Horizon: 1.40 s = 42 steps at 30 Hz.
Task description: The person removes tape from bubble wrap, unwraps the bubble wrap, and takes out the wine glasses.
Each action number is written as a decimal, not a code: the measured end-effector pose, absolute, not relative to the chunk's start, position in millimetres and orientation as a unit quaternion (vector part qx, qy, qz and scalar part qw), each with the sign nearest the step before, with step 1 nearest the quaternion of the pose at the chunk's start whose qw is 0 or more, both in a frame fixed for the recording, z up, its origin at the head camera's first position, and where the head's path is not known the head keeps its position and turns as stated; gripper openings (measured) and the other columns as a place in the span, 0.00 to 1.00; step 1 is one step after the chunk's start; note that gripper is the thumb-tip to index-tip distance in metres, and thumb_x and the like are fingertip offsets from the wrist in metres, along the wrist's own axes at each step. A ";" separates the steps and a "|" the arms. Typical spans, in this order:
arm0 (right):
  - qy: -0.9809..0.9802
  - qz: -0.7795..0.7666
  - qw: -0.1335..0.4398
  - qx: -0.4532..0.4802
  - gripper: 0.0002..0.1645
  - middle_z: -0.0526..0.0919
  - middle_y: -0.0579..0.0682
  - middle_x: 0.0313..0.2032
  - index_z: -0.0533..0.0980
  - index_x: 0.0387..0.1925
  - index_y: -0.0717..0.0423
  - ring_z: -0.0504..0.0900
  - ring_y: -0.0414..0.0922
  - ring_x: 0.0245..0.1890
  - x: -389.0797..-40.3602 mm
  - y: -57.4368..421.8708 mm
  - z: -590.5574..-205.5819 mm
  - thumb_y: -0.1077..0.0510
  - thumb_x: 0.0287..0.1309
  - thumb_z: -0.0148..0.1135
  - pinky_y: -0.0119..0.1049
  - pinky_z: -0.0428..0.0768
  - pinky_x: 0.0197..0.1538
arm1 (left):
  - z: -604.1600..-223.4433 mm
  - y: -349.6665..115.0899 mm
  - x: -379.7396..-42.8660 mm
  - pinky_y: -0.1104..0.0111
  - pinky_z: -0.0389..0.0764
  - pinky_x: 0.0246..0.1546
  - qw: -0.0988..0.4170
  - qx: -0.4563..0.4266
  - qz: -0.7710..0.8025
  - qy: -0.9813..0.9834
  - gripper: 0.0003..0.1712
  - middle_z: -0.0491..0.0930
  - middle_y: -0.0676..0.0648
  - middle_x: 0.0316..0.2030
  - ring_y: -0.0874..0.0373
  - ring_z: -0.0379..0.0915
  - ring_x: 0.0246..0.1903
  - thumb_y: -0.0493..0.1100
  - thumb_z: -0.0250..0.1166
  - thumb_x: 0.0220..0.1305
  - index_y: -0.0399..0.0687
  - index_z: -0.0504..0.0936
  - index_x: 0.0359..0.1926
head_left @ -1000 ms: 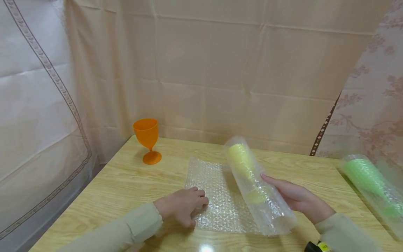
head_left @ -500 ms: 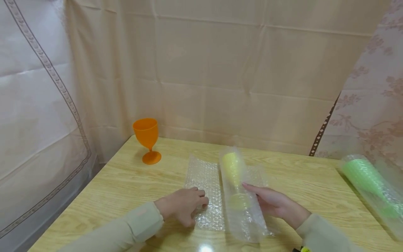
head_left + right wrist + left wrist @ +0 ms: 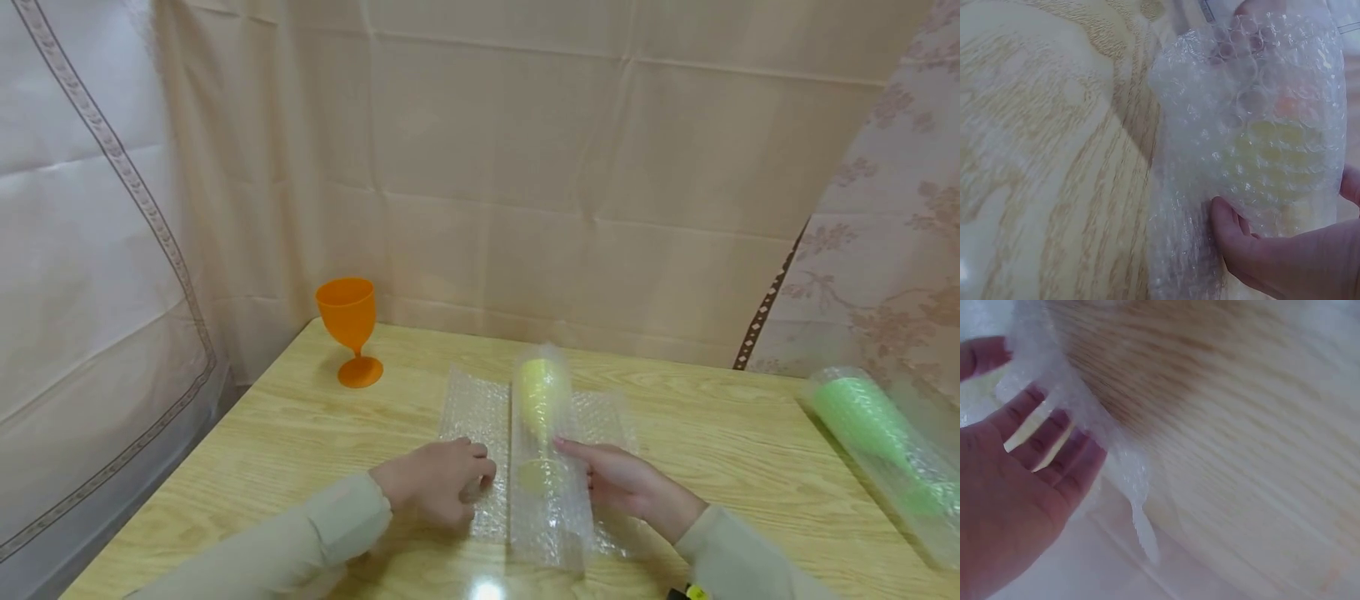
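Observation:
In the head view, a yellow goblet (image 3: pixel 542 392), rolled in bubble wrap, lies over a flat sheet of bubble wrap (image 3: pixel 480 408), its cup end away from me. My right hand (image 3: pixel 630 483) grips this bundle from the right, thumb on top near the stem. The right wrist view shows the thumb on the bubbly plastic, with the yellow base (image 3: pixel 1279 156) blurred behind it. My left hand (image 3: pixel 442 479) is at the sheet's left side. In the left wrist view its fairly straight fingers (image 3: pixel 1063 450) touch the plastic with their tips, the thumb apart from them.
An orange goblet (image 3: pixel 348 325) stands upright at the table's back left corner. On the right edge lies a green goblet (image 3: pixel 862 421) in bubble wrap. Beige curtain (image 3: pixel 487 167) hangs behind the wooden table (image 3: pixel 300 450).
My right hand has brought the wrapped yellow goblet left and lower, turning it from a slant to nearly straight over the sheet. The left hand has stayed almost in place.

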State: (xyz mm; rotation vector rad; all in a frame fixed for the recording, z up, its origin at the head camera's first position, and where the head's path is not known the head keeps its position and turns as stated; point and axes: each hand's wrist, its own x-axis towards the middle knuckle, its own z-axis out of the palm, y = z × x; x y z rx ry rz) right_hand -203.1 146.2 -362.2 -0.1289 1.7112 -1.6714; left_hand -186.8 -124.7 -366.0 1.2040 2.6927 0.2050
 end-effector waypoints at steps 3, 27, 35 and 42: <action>0.666 -0.648 0.366 -0.050 0.28 0.82 0.42 0.42 0.67 0.56 0.61 0.80 0.38 0.45 -203.2 146.0 -363.0 0.43 0.68 0.51 0.35 0.79 0.55 | -366.2 -124.3 -188.9 0.77 0.69 0.32 0.114 0.377 0.117 0.911 0.08 0.73 0.55 0.32 0.66 0.63 0.32 0.42 0.61 0.54 0.53 0.78 0.37; 0.660 -0.651 0.371 -0.051 0.35 0.80 0.43 0.46 0.62 0.61 0.65 0.79 0.38 0.49 -204.2 146.6 -360.2 0.41 0.67 0.51 0.39 0.76 0.60 | -366.5 -74.6 -211.1 0.57 0.77 0.58 0.274 0.006 0.628 0.728 0.34 0.76 0.32 0.56 0.45 0.77 0.53 0.55 0.56 0.67 0.30 0.69 0.60; 0.712 -0.611 0.340 -0.066 0.38 0.80 0.53 0.51 0.62 0.62 0.74 0.80 0.44 0.51 -206.7 143.7 -353.6 0.44 0.69 0.49 0.44 0.75 0.62 | -365.9 -66.9 -212.2 0.60 0.79 0.57 0.275 -0.030 0.667 0.692 0.29 0.77 0.32 0.54 0.48 0.79 0.51 0.48 0.57 0.66 0.29 0.71 0.58; 0.824 -0.500 0.265 -0.020 0.52 0.49 0.74 0.70 0.44 0.68 0.80 0.54 0.71 0.69 -219.1 132.3 -326.2 0.42 0.66 0.52 0.61 0.59 0.70 | -366.3 -65.5 -215.8 0.61 0.79 0.56 0.266 -0.029 0.667 0.696 0.26 0.79 0.33 0.53 0.49 0.80 0.50 0.46 0.58 0.65 0.28 0.72 0.56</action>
